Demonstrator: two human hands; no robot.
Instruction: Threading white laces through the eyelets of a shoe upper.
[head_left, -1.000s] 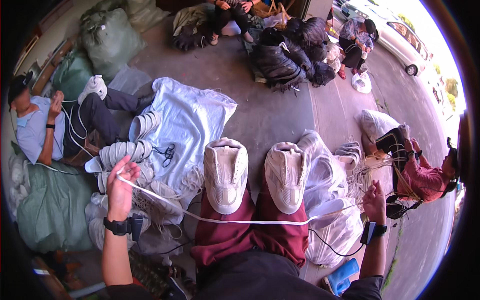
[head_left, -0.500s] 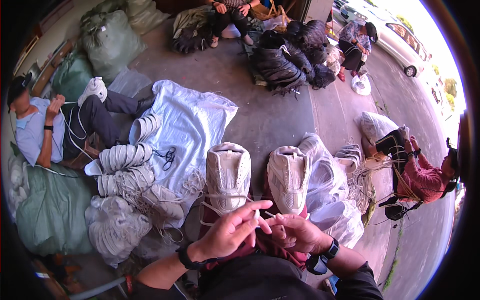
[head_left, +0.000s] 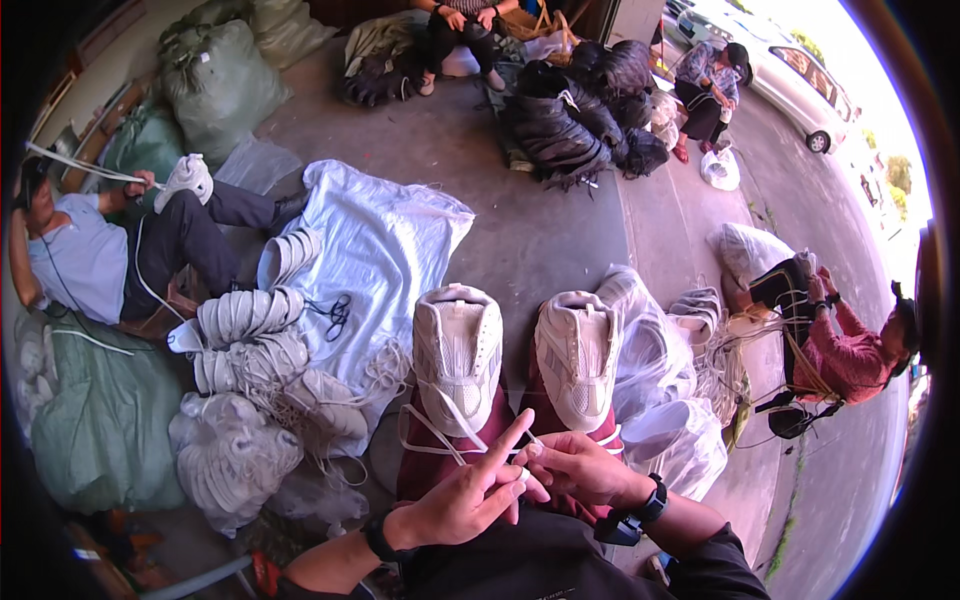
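Above the maroon trousers, in the head view, the right hand makes a narrow grip, pinching a white lace. Just beside it, the left hand has its index finger extended; whether it grips the lace, I cannot tell. The lace loops near the toe of the left white shoe, beside the right white shoe.

One shoe rests on the person's legs, a second shoe just to its right; the left hand and right hand are close together between shoes and torso; leftward, stacked shoes lie along a spread sheet, a sack farther left; rightward, a bagged bundle, then a co-worker; far ahead, a heap on the floor.
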